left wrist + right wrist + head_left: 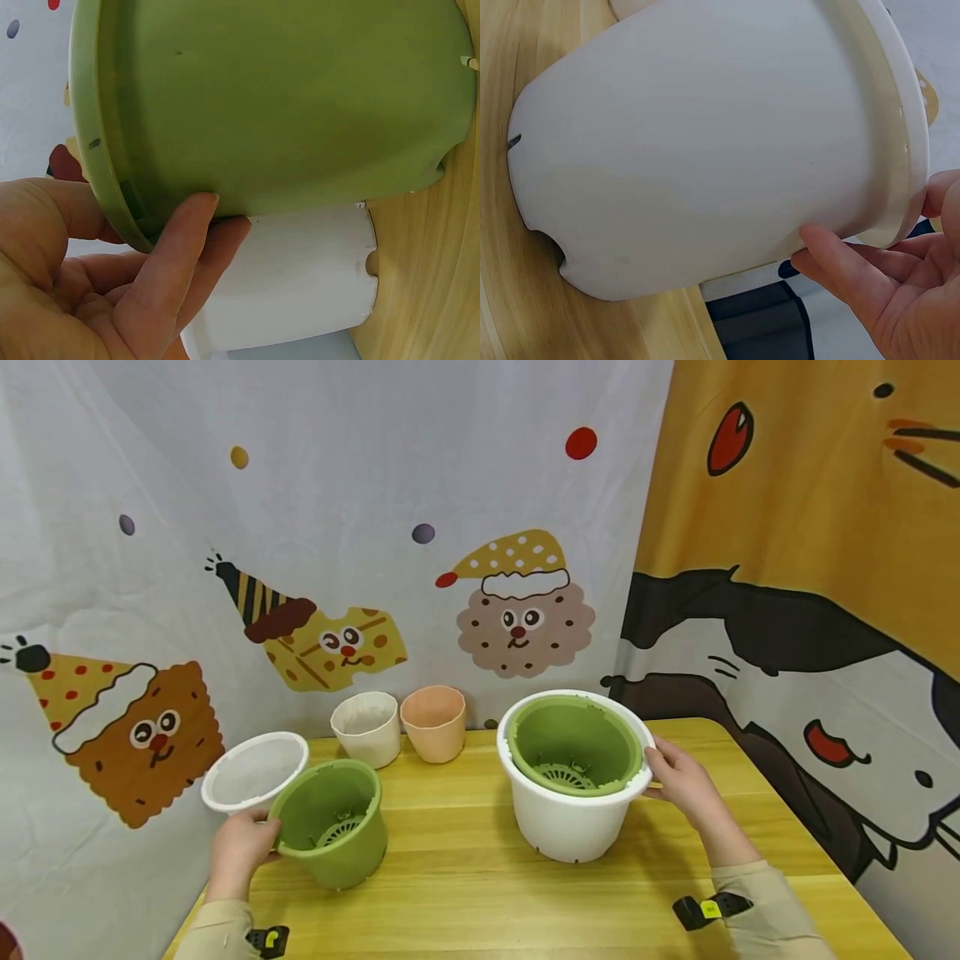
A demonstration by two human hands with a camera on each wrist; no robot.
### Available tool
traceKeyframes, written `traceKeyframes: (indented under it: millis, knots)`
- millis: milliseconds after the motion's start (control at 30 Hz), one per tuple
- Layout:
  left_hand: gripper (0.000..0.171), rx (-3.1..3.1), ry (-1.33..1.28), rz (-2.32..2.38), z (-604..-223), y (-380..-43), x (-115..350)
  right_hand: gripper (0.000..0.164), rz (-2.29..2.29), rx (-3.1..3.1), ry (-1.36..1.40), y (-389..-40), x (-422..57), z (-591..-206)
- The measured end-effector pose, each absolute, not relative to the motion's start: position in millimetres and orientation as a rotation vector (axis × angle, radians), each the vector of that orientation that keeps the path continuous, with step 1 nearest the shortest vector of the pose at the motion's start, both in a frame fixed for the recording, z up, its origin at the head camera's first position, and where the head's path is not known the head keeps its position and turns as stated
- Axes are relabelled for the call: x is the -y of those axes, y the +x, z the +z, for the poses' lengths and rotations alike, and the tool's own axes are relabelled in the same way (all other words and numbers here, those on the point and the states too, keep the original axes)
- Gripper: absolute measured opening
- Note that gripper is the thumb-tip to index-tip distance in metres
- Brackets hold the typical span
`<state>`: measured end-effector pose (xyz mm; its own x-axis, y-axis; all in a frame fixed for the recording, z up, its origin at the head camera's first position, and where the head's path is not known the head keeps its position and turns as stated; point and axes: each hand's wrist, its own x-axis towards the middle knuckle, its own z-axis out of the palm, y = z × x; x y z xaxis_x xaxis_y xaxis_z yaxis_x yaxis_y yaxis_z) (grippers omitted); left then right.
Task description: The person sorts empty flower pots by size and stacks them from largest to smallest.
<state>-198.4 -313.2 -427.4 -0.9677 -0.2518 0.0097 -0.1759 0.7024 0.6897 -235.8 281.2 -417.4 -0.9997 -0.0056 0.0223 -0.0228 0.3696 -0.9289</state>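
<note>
On the left, my left hand (242, 852) pinches the rim of a green plastic flower pot (347, 858), thumb at the rim and fingers under its lip. The left wrist view shows this green pot standing on the table, with a white pot (292, 281) right behind it. On the right, my right hand (686, 783) holds the rim of a large white flower pot (570, 822). Inside that white pot sits a second green pot (576, 735) with a slotted bottom. In the right wrist view, the fingertips (817, 236) press the white wall just under the lip.
Small white (375, 739) and peach (435, 727) faceted pots stand side by side at the table's back edge. A cartoon-printed curtain (337, 460) hangs close behind the wooden table (457, 893). Wood surface lies between the two larger groups of pots.
</note>
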Motion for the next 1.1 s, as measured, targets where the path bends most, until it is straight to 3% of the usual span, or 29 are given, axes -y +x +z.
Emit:
traceKeyframes:
  millis: [533, 1100]
  knots:
    - [0.030, 2.814, 0.317, -1.040, -426, -202, 308, 0.062, 1.752, 2.593, 0.012, -236, -280, -417]
    - [0.035, 2.737, 0.309, -1.065, -428, -201, 299, 0.063, 1.747, 2.592, 0.024, -237, -282, -418]
